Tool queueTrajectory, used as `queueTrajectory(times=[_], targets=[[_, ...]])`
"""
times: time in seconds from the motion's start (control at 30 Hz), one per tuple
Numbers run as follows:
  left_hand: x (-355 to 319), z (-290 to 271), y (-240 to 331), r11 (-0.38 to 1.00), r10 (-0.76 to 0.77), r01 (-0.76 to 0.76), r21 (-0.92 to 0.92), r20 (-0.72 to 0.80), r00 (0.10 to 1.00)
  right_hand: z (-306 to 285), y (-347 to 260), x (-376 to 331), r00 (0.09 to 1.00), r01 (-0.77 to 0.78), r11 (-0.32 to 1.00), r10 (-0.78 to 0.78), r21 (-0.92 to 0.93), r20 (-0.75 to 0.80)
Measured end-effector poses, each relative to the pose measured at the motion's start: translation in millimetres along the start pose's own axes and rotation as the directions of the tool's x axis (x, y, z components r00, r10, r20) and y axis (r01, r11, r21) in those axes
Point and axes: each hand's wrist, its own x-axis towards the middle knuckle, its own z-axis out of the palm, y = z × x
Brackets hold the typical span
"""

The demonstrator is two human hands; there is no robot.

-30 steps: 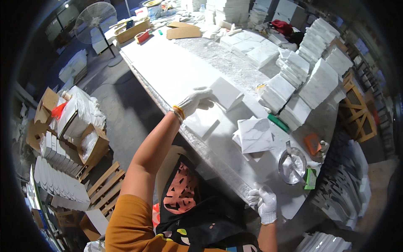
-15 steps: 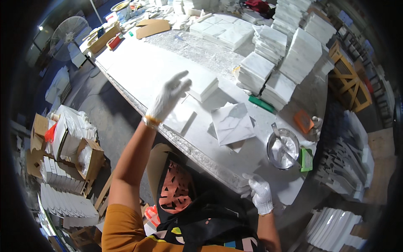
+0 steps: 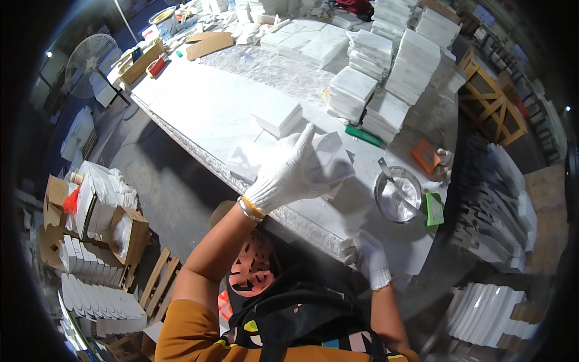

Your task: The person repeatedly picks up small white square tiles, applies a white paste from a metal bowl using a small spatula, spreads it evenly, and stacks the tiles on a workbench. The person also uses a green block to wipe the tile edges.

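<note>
Left hand (image 3: 288, 172) drawn back, over white square tile (image 3: 329, 160)

Round metal bowl (image 3: 398, 194): on the table just right of the raised hand, white powder and a tool inside.
Green bar (image 3: 363, 136): beyond the hands, at the foot of the stacked white tiles (image 3: 410, 60).
Fan (image 3: 90, 57): far left, well apart.
Cardboard boxes (image 3: 129, 232): floor, left.

left hand (image 3: 288, 172) drawn back from tile (image 3: 278, 114)
</note>
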Motion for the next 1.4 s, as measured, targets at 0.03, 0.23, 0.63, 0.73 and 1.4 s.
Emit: queueTrajectory(times=[0.03, 0.23, 0.63, 0.73, 1.4], targets=[[-2, -2, 4, 0.999, 0.012, -0.011, 0.033, -0.035, 0.999, 0, -1, -1, 0.999, 0.033, 0.999, -0.032, -0.043, 0.018], [-33, 4, 14, 0.973, 0.230, -0.232, -0.008, -0.110, 0.967, 26, -18, -18, 0.969, 0.244, 0.956, -0.235, -0.163, 0.073], [-151, 89, 29, 0.259, -0.176, 0.316, -0.913, 0.277, 0.945, 15, -17, -51, 0.974, 0.223, 0.935, -0.222, -0.276, 0.034], [-160, 100, 26, 0.041, -0.059, 0.502, -0.864, 0.500, 0.864, 22, -14, -63, 0.979, 0.203, 0.970, -0.199, -0.133, 0.046], [-178, 100, 52, -0.018, -0.060, 0.673, -0.739, 0.673, 0.737, 17, -33, -81, 0.951, 0.282, 0.812, -0.307, -0.510, 0.037]])
